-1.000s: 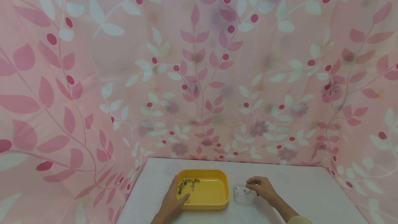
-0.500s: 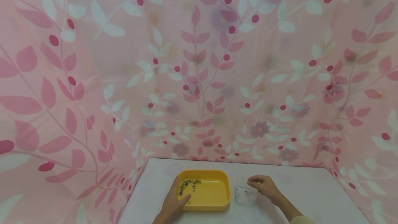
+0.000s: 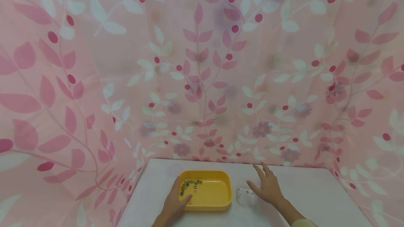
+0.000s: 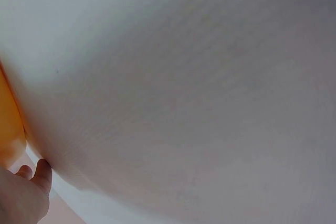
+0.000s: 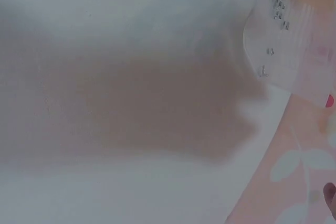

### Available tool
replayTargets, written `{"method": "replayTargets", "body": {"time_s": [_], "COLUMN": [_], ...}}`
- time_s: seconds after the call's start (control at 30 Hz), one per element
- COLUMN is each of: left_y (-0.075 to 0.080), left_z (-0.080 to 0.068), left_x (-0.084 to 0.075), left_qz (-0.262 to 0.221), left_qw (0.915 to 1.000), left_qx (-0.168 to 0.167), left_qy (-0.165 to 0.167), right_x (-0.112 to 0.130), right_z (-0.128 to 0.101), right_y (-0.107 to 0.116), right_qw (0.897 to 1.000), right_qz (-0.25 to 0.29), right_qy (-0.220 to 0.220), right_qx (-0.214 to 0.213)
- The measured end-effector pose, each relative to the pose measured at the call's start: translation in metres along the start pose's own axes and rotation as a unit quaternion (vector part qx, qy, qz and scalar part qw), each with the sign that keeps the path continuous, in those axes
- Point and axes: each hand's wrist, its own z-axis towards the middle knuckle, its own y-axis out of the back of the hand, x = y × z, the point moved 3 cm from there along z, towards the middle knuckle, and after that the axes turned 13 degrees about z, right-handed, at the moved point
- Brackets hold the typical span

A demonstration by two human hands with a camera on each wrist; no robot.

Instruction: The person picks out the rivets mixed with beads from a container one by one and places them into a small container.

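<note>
Two hands work at a white bench [image 3: 303, 192] walled in by pink leaf-print cloth [image 3: 202, 66]. The left hand [image 3: 174, 204] rests on the near left corner of the yellow tray [image 3: 214, 199], fingers [image 3: 186, 200] straight and close together, thumb hooked over the rim. A cluster of small beads [image 3: 188, 184] lies in the tray's far left corner. Just right of the tray sits a small clear plastic box [image 3: 244, 196] with a few tiny beads inside. The right hand [image 3: 268, 188] hovers over the box's right side, fingers [image 3: 259, 171] spread, holding nothing.
</note>
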Motion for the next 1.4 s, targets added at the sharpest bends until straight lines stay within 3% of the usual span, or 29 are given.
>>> {"method": "replayTargets", "body": {"time_s": [0.33, 0.6, 1.4], "left_y": [0.0, 0.001, 0.001], "left_z": [0.0, 0.0, 0.0], "left_x": [0.0, 0.0, -0.002], "left_qz": [-0.012, 0.007, -0.001], "left_qw": [0.9999, 1.0, 0.9997], "left_qx": [0.005, 0.0, 0.012], "left_qy": [0.003, 0.001, 0.021], "right_x": [-0.002, 0.01, 0.052], "right_z": [-0.006, -0.004, 0.006], "right_y": [-0.006, -0.008, -0.045], "right_qw": [0.994, 0.988, 0.992], "right_qz": [-0.098, -0.126, -0.116], "right_qy": [-0.048, -0.08, 0.013], "right_qx": [0.032, 0.046, 0.037]}}
